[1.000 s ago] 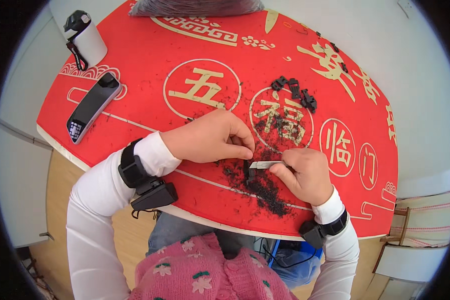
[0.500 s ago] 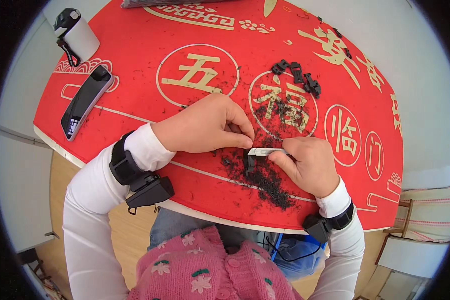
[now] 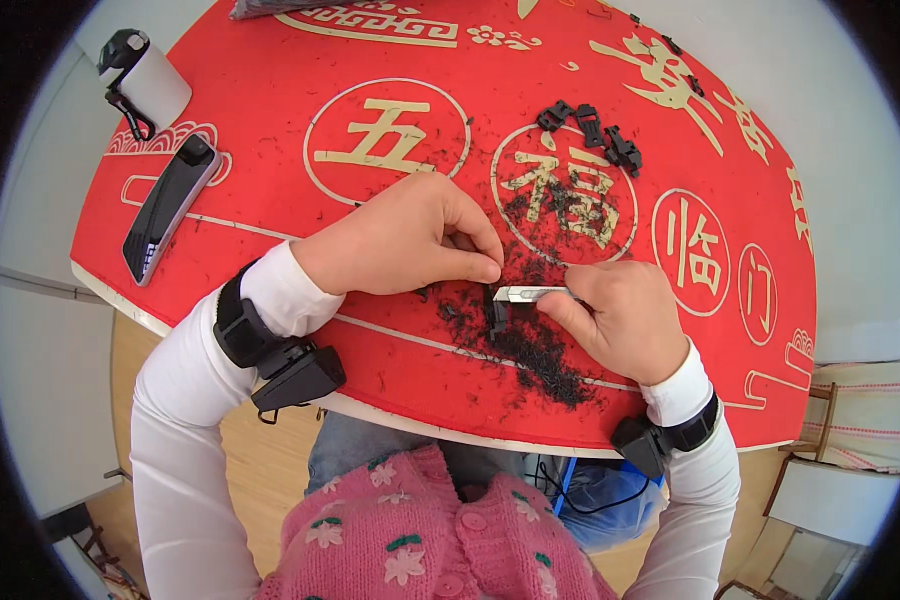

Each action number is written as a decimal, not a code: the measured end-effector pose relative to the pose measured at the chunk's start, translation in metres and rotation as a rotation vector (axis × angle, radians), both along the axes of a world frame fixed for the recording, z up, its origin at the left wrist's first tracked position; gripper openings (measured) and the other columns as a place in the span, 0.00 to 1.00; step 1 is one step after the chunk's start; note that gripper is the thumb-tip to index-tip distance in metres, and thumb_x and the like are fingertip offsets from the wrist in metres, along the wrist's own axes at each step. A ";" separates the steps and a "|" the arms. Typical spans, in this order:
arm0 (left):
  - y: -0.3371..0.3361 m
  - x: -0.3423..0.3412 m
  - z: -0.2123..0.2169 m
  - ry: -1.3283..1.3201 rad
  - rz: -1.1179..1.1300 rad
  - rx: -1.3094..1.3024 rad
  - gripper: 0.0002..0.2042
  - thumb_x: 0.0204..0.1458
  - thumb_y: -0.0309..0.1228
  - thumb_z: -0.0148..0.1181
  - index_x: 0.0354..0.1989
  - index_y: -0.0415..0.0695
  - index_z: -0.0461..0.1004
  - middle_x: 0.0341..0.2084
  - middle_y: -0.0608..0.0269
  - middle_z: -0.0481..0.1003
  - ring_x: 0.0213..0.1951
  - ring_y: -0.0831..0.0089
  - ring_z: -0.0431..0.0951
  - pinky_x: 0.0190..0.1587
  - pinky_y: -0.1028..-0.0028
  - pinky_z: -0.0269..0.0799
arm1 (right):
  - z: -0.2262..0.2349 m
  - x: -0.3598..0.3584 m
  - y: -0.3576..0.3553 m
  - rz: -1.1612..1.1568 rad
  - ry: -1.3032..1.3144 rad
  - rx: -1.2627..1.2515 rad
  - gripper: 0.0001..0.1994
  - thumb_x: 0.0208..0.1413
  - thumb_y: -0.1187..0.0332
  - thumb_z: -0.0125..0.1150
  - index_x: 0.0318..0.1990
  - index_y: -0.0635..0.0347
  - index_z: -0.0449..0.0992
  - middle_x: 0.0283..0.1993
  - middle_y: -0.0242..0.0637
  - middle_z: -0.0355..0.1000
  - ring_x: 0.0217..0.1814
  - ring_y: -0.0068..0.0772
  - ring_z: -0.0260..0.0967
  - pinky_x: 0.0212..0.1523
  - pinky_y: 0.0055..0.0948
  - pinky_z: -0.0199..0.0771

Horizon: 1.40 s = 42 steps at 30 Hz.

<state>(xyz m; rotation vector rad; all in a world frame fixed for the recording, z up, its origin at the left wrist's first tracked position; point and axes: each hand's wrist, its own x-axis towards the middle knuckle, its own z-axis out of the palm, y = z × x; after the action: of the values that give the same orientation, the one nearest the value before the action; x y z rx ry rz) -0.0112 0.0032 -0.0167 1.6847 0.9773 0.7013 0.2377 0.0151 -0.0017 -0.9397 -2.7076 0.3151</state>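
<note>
My left hand (image 3: 405, 240) pinches a small black plastic part (image 3: 496, 310) against the red table cover (image 3: 270, 130) near the front edge. My right hand (image 3: 625, 320) grips a small metal blade knife (image 3: 526, 294), its tip against that black part. A pile of black shavings (image 3: 540, 355) lies just below and between both hands. Both wrists carry black strapped devices.
Three or so black plastic parts (image 3: 595, 128) lie behind my hands on a gold circle. A dark phone (image 3: 168, 205) and a white bottle with black cap (image 3: 145, 75) lie at the left. The table's front edge runs just below my wrists; wooden floor shows beneath.
Both hands stay together on the black part with small shifts; the view has tilted slightly, so the table sits higher in the frame.
</note>
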 end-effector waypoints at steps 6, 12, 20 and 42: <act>0.000 0.000 0.001 0.027 -0.003 0.023 0.06 0.49 0.25 0.64 0.31 0.34 0.80 0.19 0.62 0.78 0.23 0.80 0.75 0.27 0.78 0.70 | 0.002 0.000 -0.001 0.001 -0.013 -0.021 0.21 0.55 0.54 0.60 0.17 0.59 0.67 0.16 0.44 0.63 0.19 0.50 0.64 0.19 0.42 0.60; 0.000 -0.002 0.006 0.111 -0.027 0.007 0.05 0.49 0.22 0.64 0.33 0.35 0.79 0.28 0.64 0.77 0.30 0.80 0.74 0.33 0.80 0.70 | 0.001 0.000 -0.003 0.023 0.022 -0.021 0.21 0.54 0.55 0.61 0.17 0.59 0.66 0.16 0.44 0.62 0.19 0.50 0.64 0.19 0.42 0.59; 0.000 -0.002 0.000 0.035 -0.023 0.088 0.06 0.49 0.24 0.64 0.32 0.34 0.79 0.21 0.61 0.78 0.24 0.79 0.76 0.29 0.78 0.71 | -0.001 -0.001 -0.004 -0.025 0.044 -0.005 0.21 0.53 0.55 0.62 0.17 0.59 0.66 0.16 0.43 0.62 0.19 0.50 0.64 0.19 0.43 0.59; -0.001 -0.002 0.008 0.102 -0.015 -0.023 0.05 0.49 0.24 0.66 0.34 0.37 0.80 0.27 0.65 0.77 0.30 0.81 0.73 0.33 0.80 0.68 | 0.003 0.002 -0.003 0.014 -0.039 -0.006 0.23 0.54 0.50 0.59 0.17 0.58 0.69 0.17 0.41 0.68 0.21 0.48 0.69 0.21 0.42 0.67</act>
<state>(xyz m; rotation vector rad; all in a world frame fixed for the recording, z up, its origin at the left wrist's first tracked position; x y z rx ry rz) -0.0129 0.0021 -0.0085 1.7196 1.0389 0.5974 0.2394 0.0125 0.0015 -0.9384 -2.7506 0.3107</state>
